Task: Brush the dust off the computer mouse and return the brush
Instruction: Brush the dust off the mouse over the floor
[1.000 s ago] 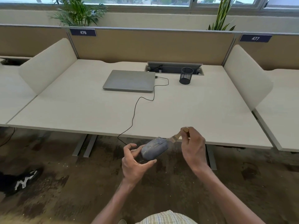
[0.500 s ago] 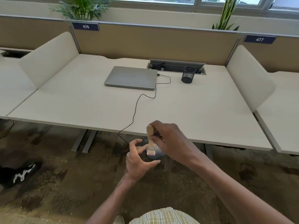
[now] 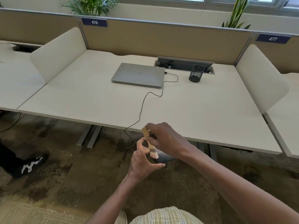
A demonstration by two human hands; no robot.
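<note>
My left hand (image 3: 143, 162) grips a dark computer mouse (image 3: 163, 158) below the desk's front edge, over the floor. Most of the mouse is hidden by both hands. My right hand (image 3: 165, 139) holds a small brush (image 3: 149, 143) with a pale wooden handle nearly upright. Its light bristles point down and touch the top of the mouse. The mouse's black cable (image 3: 145, 102) runs up over the desk edge to a closed grey laptop (image 3: 138, 74).
A black mesh pen cup (image 3: 196, 73) stands at the back right of the white desk (image 3: 80, 97), by an open cable hatch (image 3: 182, 64). White side dividers flank the desk. Another person's black shoe (image 3: 30, 165) rests on the stained carpet at left.
My right hand swung the brush from a sideways reach at the mouse's right end to nearly upright over it. The mouse turned darker side up and both hands drew close together.
</note>
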